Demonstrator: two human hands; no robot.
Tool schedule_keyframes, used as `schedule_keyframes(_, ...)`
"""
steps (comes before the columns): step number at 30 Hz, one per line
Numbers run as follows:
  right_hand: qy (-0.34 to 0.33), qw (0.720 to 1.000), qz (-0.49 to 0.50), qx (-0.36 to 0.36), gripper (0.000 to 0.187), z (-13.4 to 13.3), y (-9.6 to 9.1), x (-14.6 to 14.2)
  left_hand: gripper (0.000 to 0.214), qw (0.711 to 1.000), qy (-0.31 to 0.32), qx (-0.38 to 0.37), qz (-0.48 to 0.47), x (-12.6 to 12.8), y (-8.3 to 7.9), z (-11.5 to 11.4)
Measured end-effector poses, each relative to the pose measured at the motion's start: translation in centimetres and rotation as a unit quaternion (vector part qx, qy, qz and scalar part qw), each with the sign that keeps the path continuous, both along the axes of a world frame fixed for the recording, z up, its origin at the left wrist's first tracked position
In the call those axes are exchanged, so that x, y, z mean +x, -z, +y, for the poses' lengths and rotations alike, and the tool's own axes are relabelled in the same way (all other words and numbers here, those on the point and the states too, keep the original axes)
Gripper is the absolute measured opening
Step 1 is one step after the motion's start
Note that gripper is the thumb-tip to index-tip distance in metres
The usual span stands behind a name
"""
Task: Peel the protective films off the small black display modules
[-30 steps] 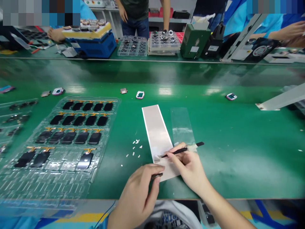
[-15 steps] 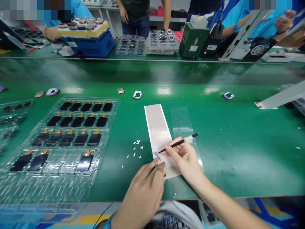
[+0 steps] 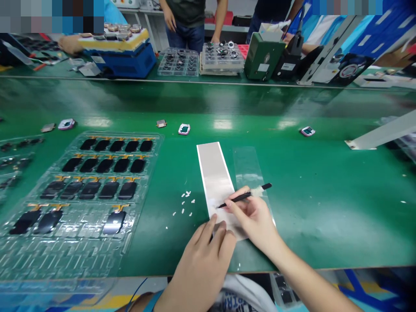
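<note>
Right hand: the person's right hand [image 3: 258,219] is closed in a narrow pinch around a slim black tool [image 3: 242,197], whose pointed end angles down to the strip.
Left hand: the left hand [image 3: 203,258] lies palm down, its fingertips on the strip's near part; whether anything is held beneath cannot be told.
Pale strip: the pale strip [image 3: 212,167] lies flat on the green worktop [image 3: 325,195], under both hands at its near end.
Clear film: a clear film [image 3: 248,164] lies just right of the strip.
White bits: small white bits [image 3: 183,211] are scattered left of the strip.
Clear tray: further left, a clear tray [image 3: 79,226] holds rows of dark screens [image 3: 90,190] with orange tabs.
</note>
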State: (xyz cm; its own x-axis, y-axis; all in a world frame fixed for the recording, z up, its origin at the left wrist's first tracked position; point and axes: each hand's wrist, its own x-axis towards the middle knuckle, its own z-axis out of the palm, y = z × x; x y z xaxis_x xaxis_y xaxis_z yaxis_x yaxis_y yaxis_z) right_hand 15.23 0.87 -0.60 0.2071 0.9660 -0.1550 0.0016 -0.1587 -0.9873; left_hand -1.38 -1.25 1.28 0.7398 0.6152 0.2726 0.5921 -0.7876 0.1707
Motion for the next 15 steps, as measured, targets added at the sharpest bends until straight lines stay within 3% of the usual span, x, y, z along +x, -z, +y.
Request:
schedule_keyframes(6, 0.031, 0.999, -0.018, 0.010, 0.023, 0.3, -0.6, -1.4, 0.032, 1.000, 0.028, -0.006, -0.001, 0.7, 0.3, 0.0)
schedule_keyframes(10, 0.049, 0.996, 0.076, 0.026, 0.026, 0.4, -1.9, -2.0, 0.035, 0.999, 0.027, -0.013, -0.010, 1.0, 0.0, 0.3)
schedule_keyframes(13, 0.106, 0.984, 0.128, 0.065, 0.022, -0.2, -2.7, -1.6, 0.026, 0.987, 0.003, -0.128, -0.094, 0.5, -0.4, 1.0)
schedule_keyframes(15, 0.147, 0.973, 0.137, 0.115, 0.016, -1.1, -2.9, -1.2, 0.016, 0.936, -0.060, -0.273, -0.215, 0.2, -0.7, 1.5)
